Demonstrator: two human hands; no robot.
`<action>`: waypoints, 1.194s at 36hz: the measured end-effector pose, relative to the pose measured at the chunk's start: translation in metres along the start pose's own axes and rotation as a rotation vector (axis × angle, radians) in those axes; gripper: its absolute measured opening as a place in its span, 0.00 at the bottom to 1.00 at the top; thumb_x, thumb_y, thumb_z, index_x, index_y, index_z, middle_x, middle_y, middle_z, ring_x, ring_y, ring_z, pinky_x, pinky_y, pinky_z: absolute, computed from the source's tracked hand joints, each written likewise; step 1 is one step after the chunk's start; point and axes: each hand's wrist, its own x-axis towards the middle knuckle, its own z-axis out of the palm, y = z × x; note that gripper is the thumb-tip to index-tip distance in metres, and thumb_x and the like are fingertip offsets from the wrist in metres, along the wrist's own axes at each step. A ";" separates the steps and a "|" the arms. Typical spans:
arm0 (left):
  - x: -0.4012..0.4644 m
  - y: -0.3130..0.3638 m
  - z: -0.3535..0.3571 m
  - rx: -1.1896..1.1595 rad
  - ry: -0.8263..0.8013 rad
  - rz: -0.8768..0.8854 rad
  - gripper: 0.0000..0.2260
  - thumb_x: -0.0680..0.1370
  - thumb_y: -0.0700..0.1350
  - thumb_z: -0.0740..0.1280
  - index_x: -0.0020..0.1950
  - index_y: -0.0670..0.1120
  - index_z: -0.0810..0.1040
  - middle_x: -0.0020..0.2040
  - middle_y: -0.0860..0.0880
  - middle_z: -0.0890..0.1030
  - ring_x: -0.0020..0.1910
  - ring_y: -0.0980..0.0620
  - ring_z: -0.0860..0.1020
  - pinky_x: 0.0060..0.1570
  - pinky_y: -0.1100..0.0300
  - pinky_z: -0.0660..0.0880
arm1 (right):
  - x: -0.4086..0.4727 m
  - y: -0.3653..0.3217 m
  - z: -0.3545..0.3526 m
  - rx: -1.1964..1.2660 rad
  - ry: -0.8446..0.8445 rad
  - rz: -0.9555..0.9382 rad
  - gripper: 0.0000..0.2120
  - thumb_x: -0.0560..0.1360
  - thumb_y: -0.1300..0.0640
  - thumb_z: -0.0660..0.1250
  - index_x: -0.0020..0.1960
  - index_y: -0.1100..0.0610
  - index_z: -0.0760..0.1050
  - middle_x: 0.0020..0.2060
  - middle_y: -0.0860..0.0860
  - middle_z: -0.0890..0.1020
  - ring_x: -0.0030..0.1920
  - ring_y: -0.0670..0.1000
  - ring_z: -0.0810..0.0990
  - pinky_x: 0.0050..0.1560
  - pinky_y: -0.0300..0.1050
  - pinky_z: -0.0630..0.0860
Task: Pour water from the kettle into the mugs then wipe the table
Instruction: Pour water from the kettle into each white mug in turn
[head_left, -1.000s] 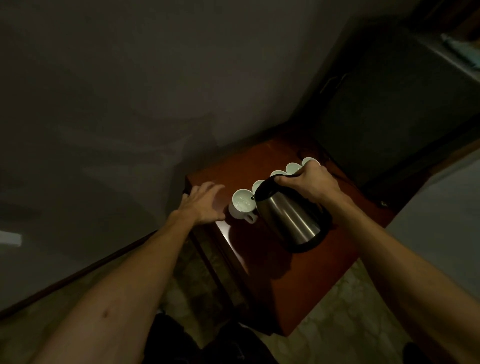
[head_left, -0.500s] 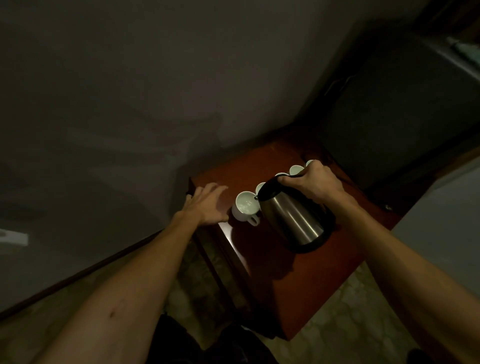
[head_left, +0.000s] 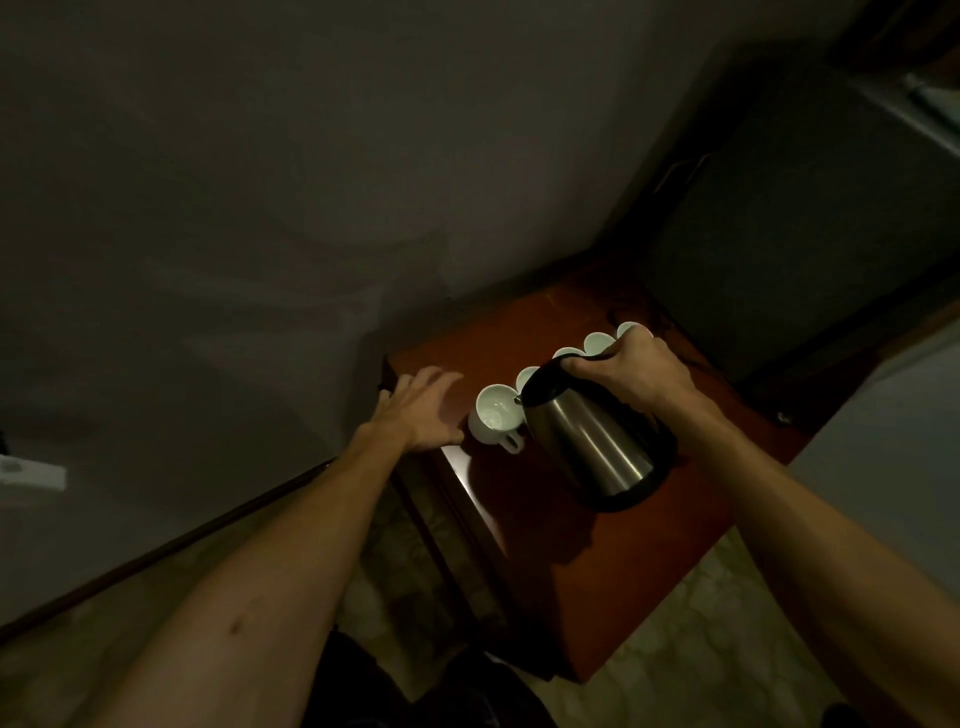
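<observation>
Tilting a steel kettle (head_left: 592, 447) by its handle, the right hand (head_left: 631, 376) grasps it over the nearest white mug (head_left: 496, 414), which holds some water; left hand (head_left: 423, 410) released.

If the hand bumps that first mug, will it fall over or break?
Probably it would slide rather than tip: the first mug looks short and wide, standing upright on the smooth table. It sits near the table's edge by the left hand, so a hard push might send it off. It looks like white ceramic, so a fall would likely crack it.
</observation>
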 end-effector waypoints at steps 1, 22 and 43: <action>0.000 0.000 0.000 0.000 0.002 0.001 0.43 0.70 0.57 0.74 0.79 0.60 0.54 0.80 0.51 0.54 0.76 0.43 0.57 0.70 0.38 0.60 | 0.001 0.001 0.002 0.002 -0.008 -0.003 0.24 0.76 0.32 0.74 0.51 0.52 0.74 0.43 0.49 0.82 0.41 0.49 0.84 0.43 0.49 0.83; -0.004 0.000 -0.001 0.019 0.006 0.003 0.42 0.70 0.57 0.73 0.79 0.60 0.54 0.79 0.50 0.54 0.75 0.43 0.57 0.70 0.39 0.61 | 0.008 0.009 0.011 0.029 -0.048 0.014 0.34 0.68 0.24 0.71 0.55 0.53 0.81 0.43 0.50 0.86 0.42 0.51 0.87 0.51 0.59 0.87; -0.005 0.000 -0.001 0.016 0.012 0.015 0.43 0.70 0.57 0.74 0.79 0.60 0.54 0.80 0.51 0.54 0.75 0.42 0.57 0.70 0.38 0.60 | 0.007 0.008 0.012 0.032 -0.015 -0.004 0.35 0.67 0.24 0.72 0.54 0.55 0.81 0.42 0.50 0.86 0.41 0.52 0.87 0.48 0.57 0.87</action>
